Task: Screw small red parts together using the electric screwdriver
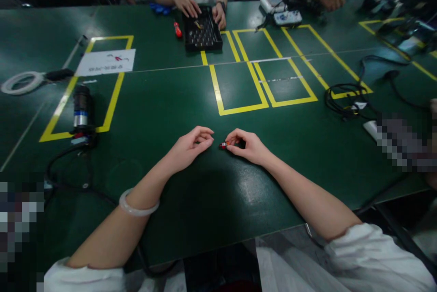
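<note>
My right hand (248,146) pinches a small red-and-black part with orange bits (223,145) between thumb and fingertips, low over the green table (153,100). The part is too small for me to tell its kind. Just left of it is my left hand (191,148), fingers loosely bent and thumb a little apart. It appears to hold nothing, and its fingertips point toward the part without touching it. On my left wrist sits a pale bangle (138,205).
Across the table, a person's hands rest on a black tray (204,46) of small parts, beside a red-handled tool (177,29). A black cylindrical device (82,103) stands left, near a printed sheet (99,65). Coiled black cable (341,100) lies right. Yellow tape (244,110) marks rectangles.
</note>
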Available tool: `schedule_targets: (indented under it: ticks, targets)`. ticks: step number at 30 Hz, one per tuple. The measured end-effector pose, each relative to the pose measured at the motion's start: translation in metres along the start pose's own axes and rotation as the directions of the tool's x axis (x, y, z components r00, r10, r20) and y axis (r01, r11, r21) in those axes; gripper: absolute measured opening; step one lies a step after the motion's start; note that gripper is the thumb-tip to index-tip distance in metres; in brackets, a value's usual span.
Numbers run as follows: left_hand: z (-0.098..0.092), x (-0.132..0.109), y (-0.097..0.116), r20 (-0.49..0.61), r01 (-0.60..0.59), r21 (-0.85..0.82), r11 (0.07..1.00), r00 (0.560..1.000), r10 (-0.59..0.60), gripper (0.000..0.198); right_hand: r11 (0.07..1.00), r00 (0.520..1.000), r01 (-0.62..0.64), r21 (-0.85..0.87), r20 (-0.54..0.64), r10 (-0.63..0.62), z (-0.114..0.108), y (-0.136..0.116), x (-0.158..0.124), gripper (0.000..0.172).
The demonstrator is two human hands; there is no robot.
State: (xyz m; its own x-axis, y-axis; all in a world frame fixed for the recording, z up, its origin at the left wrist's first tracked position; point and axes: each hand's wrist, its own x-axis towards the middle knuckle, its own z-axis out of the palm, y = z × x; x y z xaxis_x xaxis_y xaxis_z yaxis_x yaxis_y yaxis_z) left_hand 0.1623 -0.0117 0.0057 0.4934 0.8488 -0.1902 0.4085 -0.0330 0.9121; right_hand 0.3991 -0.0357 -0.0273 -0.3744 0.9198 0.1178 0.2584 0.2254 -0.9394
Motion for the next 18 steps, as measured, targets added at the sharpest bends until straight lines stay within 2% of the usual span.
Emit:
schedule_targets:
  ticks: [3,5,6,8,10,13,15,16,18]
  targets:
    - [-0.043,-0.009,-0.005,-0.148,0.012,0.213,0.977,0.989,0.02,0.049,1.0,1.0,-0.003,-0.012,-0.001,0.003,0.0,-0.001,0.0,0.012]
    - [-0.077,-0.02,-0.017,-0.282,0.089,0.409,0.908,0.959,0.033,0.052,1.0,1.0,-0.004,-0.019,0.0,0.004,0.0,-0.001,0.0,0.012]
    - [-0.094,-0.028,-0.024,-0.364,0.174,0.524,0.834,0.931,0.035,0.055,1.0,1.0,-0.005,-0.021,-0.001,0.005,0.0,-0.001,0.0,0.012]
    - [-0.127,-0.045,-0.039,-0.491,0.387,0.689,0.612,0.871,0.002,0.063,1.0,1.0,-0.008,-0.018,-0.002,0.008,0.0,-0.001,-0.001,0.013]
    - [-0.155,-0.063,-0.055,-0.644,0.595,0.691,0.411,0.765,-0.024,0.069,1.0,1.0,-0.01,-0.011,-0.005,0.01,0.001,-0.001,-0.001,0.013]
    - [-0.189,-0.083,-0.077,-0.748,0.748,0.613,0.255,0.653,-0.118,0.075,1.0,1.0,-0.012,-0.012,-0.006,0.012,0.001,-0.001,0.0,0.012]
    - [-0.207,-0.089,-0.09,-0.742,0.775,0.6,0.2,0.632,-0.222,0.07,1.0,1.0,-0.012,-0.014,-0.006,0.012,0.001,0.0,0.0,0.012]
    - [-0.215,-0.09,-0.095,-0.72,0.767,0.61,0.199,0.642,-0.265,0.065,1.0,1.0,-0.012,-0.013,-0.006,0.011,0.001,0.0,0.0,0.012]
    - [-0.226,-0.09,-0.103,-0.7,0.743,0.63,0.227,0.669,-0.249,0.055,1.0,1.0,-0.009,-0.01,-0.006,0.009,0.001,0.0,-0.001,0.013]
